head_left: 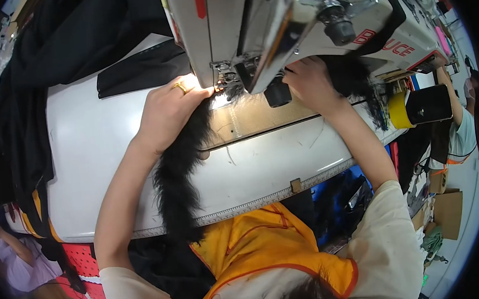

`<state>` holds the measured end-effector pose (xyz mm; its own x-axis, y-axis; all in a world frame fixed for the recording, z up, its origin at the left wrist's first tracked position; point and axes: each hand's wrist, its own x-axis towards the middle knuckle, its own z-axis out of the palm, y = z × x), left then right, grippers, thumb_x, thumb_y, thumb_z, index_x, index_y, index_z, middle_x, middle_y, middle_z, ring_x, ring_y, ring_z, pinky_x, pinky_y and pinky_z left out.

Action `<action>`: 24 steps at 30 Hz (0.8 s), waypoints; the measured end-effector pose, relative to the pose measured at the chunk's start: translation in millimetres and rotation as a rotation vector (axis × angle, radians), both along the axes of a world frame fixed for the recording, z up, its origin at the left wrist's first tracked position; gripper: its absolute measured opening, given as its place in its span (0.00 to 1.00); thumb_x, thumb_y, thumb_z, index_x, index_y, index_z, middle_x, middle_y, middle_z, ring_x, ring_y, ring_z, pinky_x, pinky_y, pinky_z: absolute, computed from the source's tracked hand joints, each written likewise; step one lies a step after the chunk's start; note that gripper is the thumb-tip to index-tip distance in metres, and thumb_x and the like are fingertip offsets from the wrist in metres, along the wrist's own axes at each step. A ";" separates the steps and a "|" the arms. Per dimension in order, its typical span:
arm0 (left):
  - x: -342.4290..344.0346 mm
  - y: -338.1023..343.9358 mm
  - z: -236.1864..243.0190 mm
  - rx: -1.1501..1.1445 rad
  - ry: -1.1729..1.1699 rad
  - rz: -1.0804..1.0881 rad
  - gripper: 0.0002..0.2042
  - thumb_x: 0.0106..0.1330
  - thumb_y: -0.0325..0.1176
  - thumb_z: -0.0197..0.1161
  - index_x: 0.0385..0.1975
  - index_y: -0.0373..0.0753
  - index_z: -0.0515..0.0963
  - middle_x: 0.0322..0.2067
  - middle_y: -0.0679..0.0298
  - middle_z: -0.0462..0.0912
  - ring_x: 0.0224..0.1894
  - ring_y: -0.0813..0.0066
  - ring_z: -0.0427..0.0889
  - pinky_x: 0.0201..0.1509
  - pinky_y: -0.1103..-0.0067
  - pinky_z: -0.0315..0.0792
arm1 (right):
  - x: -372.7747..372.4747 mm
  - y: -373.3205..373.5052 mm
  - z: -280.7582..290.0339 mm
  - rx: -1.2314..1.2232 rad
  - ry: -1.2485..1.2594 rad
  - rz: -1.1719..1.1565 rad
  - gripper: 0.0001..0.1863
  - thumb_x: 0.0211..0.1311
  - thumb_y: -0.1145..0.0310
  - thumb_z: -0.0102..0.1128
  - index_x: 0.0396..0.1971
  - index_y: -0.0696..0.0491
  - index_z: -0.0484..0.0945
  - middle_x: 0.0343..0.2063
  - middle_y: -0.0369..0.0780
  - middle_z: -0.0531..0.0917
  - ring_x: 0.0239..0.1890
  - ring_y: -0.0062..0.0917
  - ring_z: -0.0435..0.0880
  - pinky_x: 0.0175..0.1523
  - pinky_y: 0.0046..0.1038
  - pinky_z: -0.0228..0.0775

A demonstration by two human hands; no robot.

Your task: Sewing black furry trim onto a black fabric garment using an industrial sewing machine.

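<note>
A strip of black fur (177, 182) runs from the lit needle area of a white sewing machine (196, 29) down over the table's front edge. My left hand (164, 116), with a ring on one finger, is closed on the strip's upper end, just left of the presser foot (228, 88). My right hand (314, 84) reaches in from the other side of the needle area. Its fingertips are hidden behind the machine's parts, so what they touch cannot be made out. More black fur (352, 76) lies beside that hand, under the machine arm.
Black fabric (73, 39) is heaped at the far left, with a flat black piece (137, 70) beside the machine. A measuring tape (255, 206) lines the front edge. At right lies a yellow roll (398, 110) by a black object (430, 105). Other people sit on both sides.
</note>
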<state>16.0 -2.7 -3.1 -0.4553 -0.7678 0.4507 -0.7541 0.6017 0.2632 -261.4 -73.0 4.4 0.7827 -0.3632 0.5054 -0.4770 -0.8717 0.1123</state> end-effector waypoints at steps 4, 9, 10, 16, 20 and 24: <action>-3.7 0.9 2.1 -0.029 0.027 0.012 0.10 0.51 0.27 0.58 0.34 0.42 0.78 0.31 0.61 0.79 0.33 0.66 0.79 0.34 0.77 0.73 | -1.8 -0.2 -3.2 0.004 0.006 -0.042 0.20 0.42 0.76 0.54 0.39 0.42 0.77 0.34 0.33 0.76 0.35 0.28 0.77 0.42 0.28 0.69; -4.2 4.1 0.3 -0.027 -0.044 0.082 0.11 0.51 0.26 0.58 0.35 0.43 0.78 0.30 0.61 0.78 0.32 0.67 0.79 0.33 0.77 0.74 | 1.8 1.4 -2.3 -0.004 -0.011 -0.047 0.20 0.42 0.75 0.54 0.39 0.43 0.77 0.34 0.33 0.76 0.36 0.27 0.78 0.43 0.27 0.70; -5.7 3.5 -0.1 -0.029 -0.041 0.076 0.11 0.51 0.26 0.58 0.35 0.43 0.78 0.30 0.61 0.78 0.32 0.67 0.79 0.33 0.77 0.74 | 2.6 1.0 -1.0 -0.007 -0.008 -0.053 0.20 0.42 0.75 0.54 0.39 0.43 0.77 0.34 0.33 0.76 0.36 0.27 0.78 0.43 0.27 0.70; -7.4 4.7 -4.0 -0.068 -0.124 0.122 0.11 0.52 0.27 0.58 0.36 0.43 0.78 0.26 0.61 0.77 0.30 0.69 0.79 0.30 0.78 0.73 | 9.6 2.6 0.8 -0.052 -0.083 0.016 0.07 0.35 0.78 0.60 0.19 0.53 0.73 0.27 0.37 0.75 0.31 0.32 0.76 0.37 0.33 0.69; -12.2 3.3 -4.6 -0.131 0.014 0.105 0.06 0.52 0.30 0.65 0.30 0.40 0.80 0.21 0.64 0.76 0.23 0.69 0.76 0.26 0.77 0.69 | 6.8 3.1 -5.0 0.010 -0.086 -0.013 0.21 0.41 0.76 0.57 0.40 0.44 0.76 0.33 0.32 0.75 0.39 0.25 0.77 0.46 0.27 0.70; -14.0 -0.3 -3.8 -0.091 0.027 0.125 0.05 0.54 0.29 0.63 0.29 0.41 0.77 0.23 0.62 0.74 0.27 0.67 0.77 0.30 0.75 0.72 | 8.1 2.5 -4.8 -0.019 -0.096 0.007 0.22 0.41 0.76 0.58 0.41 0.44 0.75 0.34 0.32 0.75 0.40 0.26 0.76 0.47 0.26 0.70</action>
